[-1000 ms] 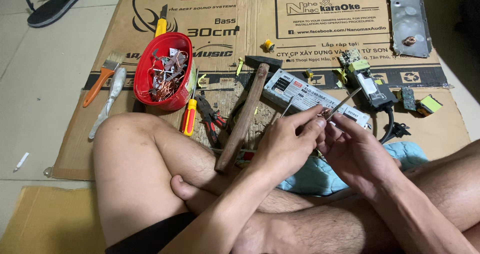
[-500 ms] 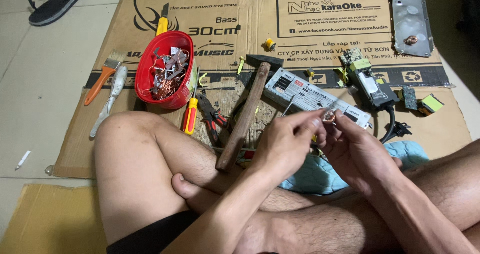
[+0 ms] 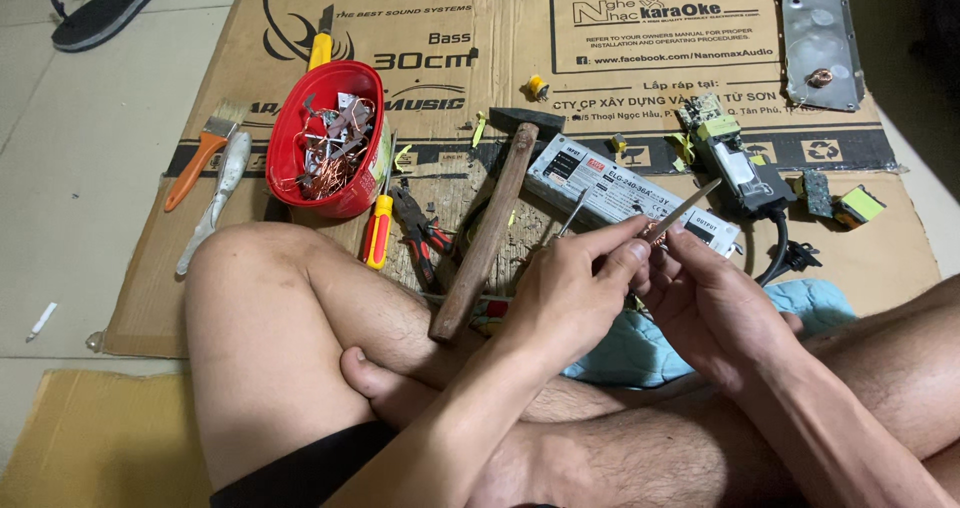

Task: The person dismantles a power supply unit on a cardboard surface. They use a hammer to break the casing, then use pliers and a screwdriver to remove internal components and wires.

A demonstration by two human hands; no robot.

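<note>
I sit cross-legged on the floor with both hands together above my lap. My left hand (image 3: 575, 293) pinches the lower end of a thin metal tool (image 3: 688, 208) between thumb and forefinger. The tool's tip points up and to the right. My right hand (image 3: 715, 308) lies palm up just beside it, with its curled fingertips touching the left thumb and the tool's base. Whatever is inside those fingers is hidden. A grey power supply box (image 3: 630, 193) lies on the cardboard just beyond the hands.
On the cardboard sheet (image 3: 450, 28) lie a wooden-handled hammer (image 3: 490, 238), a red bowl (image 3: 300, 128) of copper wire and metal scraps, a red-and-yellow screwdriver (image 3: 377, 230), pliers (image 3: 420, 233), a brush (image 3: 200, 153), a circuit board (image 3: 735, 163) and a metal plate (image 3: 820, 38). A blue cloth (image 3: 640, 348) rests on my legs.
The hands have shifted slightly. The thin metal tool, hidden between the fingers half a second ago, sticks out up and to the right again.
</note>
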